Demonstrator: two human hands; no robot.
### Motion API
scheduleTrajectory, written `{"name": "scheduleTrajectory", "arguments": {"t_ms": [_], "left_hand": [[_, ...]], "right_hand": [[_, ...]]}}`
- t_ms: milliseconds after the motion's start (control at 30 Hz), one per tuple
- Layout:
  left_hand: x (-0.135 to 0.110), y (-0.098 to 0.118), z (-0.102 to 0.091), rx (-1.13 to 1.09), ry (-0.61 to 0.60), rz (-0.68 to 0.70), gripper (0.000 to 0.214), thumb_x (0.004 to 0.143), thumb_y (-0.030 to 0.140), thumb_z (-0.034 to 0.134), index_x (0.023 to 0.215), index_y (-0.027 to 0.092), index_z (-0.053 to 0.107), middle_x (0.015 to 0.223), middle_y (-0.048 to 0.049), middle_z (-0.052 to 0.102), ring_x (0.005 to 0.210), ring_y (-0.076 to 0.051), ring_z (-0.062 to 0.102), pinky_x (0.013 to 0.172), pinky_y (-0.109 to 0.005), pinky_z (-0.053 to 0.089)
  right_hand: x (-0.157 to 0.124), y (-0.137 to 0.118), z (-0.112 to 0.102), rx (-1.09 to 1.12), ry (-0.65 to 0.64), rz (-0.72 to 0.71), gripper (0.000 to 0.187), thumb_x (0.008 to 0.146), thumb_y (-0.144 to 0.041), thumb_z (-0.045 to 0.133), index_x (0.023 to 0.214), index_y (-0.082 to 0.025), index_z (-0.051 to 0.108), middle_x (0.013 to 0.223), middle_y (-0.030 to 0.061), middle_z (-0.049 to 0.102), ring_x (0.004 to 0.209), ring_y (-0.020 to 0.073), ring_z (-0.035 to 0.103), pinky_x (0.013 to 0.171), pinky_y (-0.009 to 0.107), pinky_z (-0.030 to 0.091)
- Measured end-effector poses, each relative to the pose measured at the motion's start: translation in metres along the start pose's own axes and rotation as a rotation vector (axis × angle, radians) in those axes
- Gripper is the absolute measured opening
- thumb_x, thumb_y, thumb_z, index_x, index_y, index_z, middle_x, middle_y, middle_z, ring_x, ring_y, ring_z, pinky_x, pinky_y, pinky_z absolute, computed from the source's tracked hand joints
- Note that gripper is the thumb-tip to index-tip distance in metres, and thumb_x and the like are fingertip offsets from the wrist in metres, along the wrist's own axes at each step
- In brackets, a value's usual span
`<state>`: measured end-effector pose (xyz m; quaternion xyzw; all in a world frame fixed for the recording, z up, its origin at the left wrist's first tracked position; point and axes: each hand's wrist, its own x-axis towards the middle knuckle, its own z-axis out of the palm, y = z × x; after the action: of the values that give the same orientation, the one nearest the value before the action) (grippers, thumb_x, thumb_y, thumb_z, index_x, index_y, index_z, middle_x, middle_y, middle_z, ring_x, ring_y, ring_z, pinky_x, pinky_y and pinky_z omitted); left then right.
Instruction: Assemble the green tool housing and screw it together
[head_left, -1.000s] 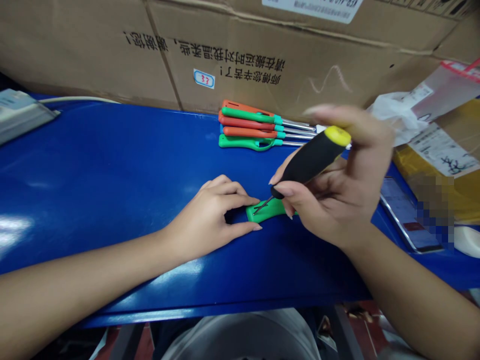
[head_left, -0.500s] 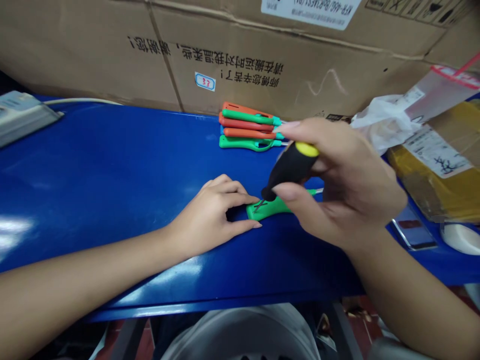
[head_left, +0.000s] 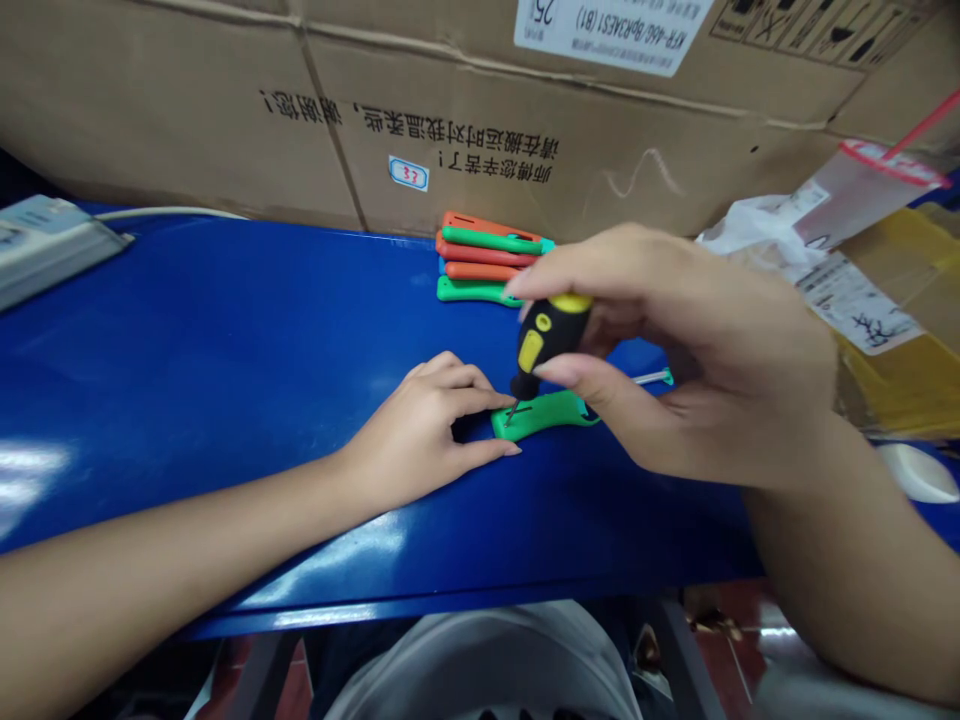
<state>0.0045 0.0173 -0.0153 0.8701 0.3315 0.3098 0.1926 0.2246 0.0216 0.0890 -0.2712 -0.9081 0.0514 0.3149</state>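
Observation:
A green long-necked lighter lies flat on the blue table, its thin metal neck pointing right. My left hand pinches the lighter's left end between thumb and index finger. My right hand grips a short black-and-yellow screwdriver by its handle, thumb on one side and fingers on the other. Tilted slightly, the screwdriver has its tip at a small hole near the lighter's left end. Part of the lighter's trigger area is hidden by my right thumb.
Several orange, red and green lighters are bunched against the cardboard box behind. A grey-white device with a cable sits at far left. On the right are a taped parcel, a plastic cup and a white rounded object.
My right hand has turned the screwdriver handle, so its yellow markings now face me, and the handle stands more upright. My left hand and the green lighter have stayed put.

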Motion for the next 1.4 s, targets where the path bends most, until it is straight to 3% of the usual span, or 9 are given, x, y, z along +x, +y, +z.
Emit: {"name": "scheduleTrajectory", "arguments": {"t_ms": [133, 300, 433, 567, 767, 933, 1133, 1267, 1400], "left_hand": [[0.0, 0.0, 0.0, -0.006, -0.019, -0.014, 0.031, 0.087, 0.037, 0.081, 0.113, 0.019, 0.078, 0.103, -0.0071, 0.076, 0.094, -0.026, 0.065, 0.088, -0.044, 0.052], [-0.0005, 0.0, -0.0011, -0.002, -0.009, -0.009, 0.031, 0.088, 0.038, 0.081, 0.112, 0.019, 0.078, 0.105, -0.007, 0.076, 0.095, -0.026, 0.065, 0.089, -0.044, 0.051], [0.0004, 0.0005, -0.0014, -0.004, -0.023, -0.013, 0.032, 0.088, 0.036, 0.081, 0.114, 0.019, 0.078, 0.102, -0.0065, 0.076, 0.092, -0.025, 0.063, 0.087, -0.044, 0.052], [-0.0001, 0.0, 0.0001, -0.003, 0.004, 0.0, 0.032, 0.087, 0.038, 0.082, 0.113, 0.019, 0.078, 0.103, -0.0065, 0.075, 0.094, -0.025, 0.064, 0.088, -0.042, 0.053], [-0.0008, -0.0001, 0.0, -0.011, -0.021, -0.018, 0.03, 0.087, 0.035, 0.082, 0.112, 0.02, 0.078, 0.103, -0.0059, 0.076, 0.094, -0.026, 0.064, 0.086, -0.042, 0.053], [-0.0011, -0.0008, 0.0001, -0.006, 0.014, 0.008, 0.032, 0.088, 0.039, 0.08, 0.113, 0.019, 0.078, 0.104, -0.007, 0.075, 0.093, -0.025, 0.064, 0.086, -0.041, 0.053], [-0.0011, -0.0013, -0.0007, 0.009, -0.008, -0.006, 0.03, 0.088, 0.038, 0.081, 0.113, 0.021, 0.078, 0.101, -0.0062, 0.075, 0.092, -0.025, 0.064, 0.084, -0.04, 0.053], [-0.0014, -0.0008, -0.0005, -0.001, 0.002, 0.007, 0.031, 0.089, 0.039, 0.08, 0.114, 0.02, 0.078, 0.108, -0.0072, 0.076, 0.098, -0.025, 0.064, 0.089, -0.041, 0.053], [-0.0007, -0.0005, -0.0003, 0.022, 0.02, -0.01, 0.025, 0.09, 0.039, 0.079, 0.107, 0.021, 0.078, 0.096, -0.0049, 0.074, 0.091, -0.024, 0.063, 0.081, -0.038, 0.053]], "right_hand": [[0.0071, 0.0015, -0.0015, -0.149, 0.04, -0.054, 0.028, 0.096, -0.039, 0.069, 0.116, -0.019, 0.068, 0.107, 0.0032, 0.075, 0.093, 0.0161, 0.072, 0.082, 0.026, 0.061], [0.0072, -0.0003, 0.0051, -0.07, 0.029, -0.05, 0.032, 0.103, -0.025, 0.055, 0.133, -0.021, 0.064, 0.132, 0.0023, 0.072, 0.111, 0.0144, 0.071, 0.101, 0.026, 0.058], [0.0055, 0.0054, 0.006, -0.062, 0.105, -0.146, 0.029, 0.099, -0.035, 0.066, 0.12, -0.015, 0.069, 0.114, 0.0055, 0.075, 0.103, 0.0165, 0.07, 0.099, 0.031, 0.059], [0.0035, 0.0086, 0.0023, 0.057, -0.062, -0.103, 0.045, 0.107, -0.016, 0.043, 0.152, -0.01, 0.045, 0.153, 0.006, 0.058, 0.137, 0.016, 0.057, 0.119, 0.033, 0.047], [0.0048, 0.0065, 0.0071, -0.099, 0.132, -0.126, 0.023, 0.098, -0.036, 0.069, 0.111, -0.018, 0.069, 0.103, -0.0006, 0.078, 0.093, 0.0126, 0.073, 0.094, 0.028, 0.06], [0.006, 0.0061, 0.0, 0.036, -0.08, -0.1, 0.038, 0.105, -0.022, 0.051, 0.143, -0.023, 0.055, 0.139, 0.0045, 0.068, 0.118, 0.0164, 0.069, 0.106, 0.034, 0.056], [0.0072, 0.0055, 0.0004, -0.052, -0.017, -0.07, 0.025, 0.102, -0.038, 0.06, 0.122, -0.023, 0.065, 0.124, 0.0016, 0.074, 0.111, 0.0175, 0.072, 0.101, 0.033, 0.059], [0.008, 0.0037, -0.0008, 0.112, -0.163, -0.048, 0.048, 0.103, -0.013, 0.045, 0.151, -0.013, 0.043, 0.155, 0.01, 0.055, 0.136, 0.0169, 0.058, 0.115, 0.034, 0.05], [0.0064, 0.0039, 0.0018, -0.005, -0.095, -0.086, 0.024, 0.104, -0.024, 0.054, 0.126, -0.02, 0.062, 0.121, 0.002, 0.074, 0.108, 0.0144, 0.072, 0.1, 0.03, 0.058]]}}
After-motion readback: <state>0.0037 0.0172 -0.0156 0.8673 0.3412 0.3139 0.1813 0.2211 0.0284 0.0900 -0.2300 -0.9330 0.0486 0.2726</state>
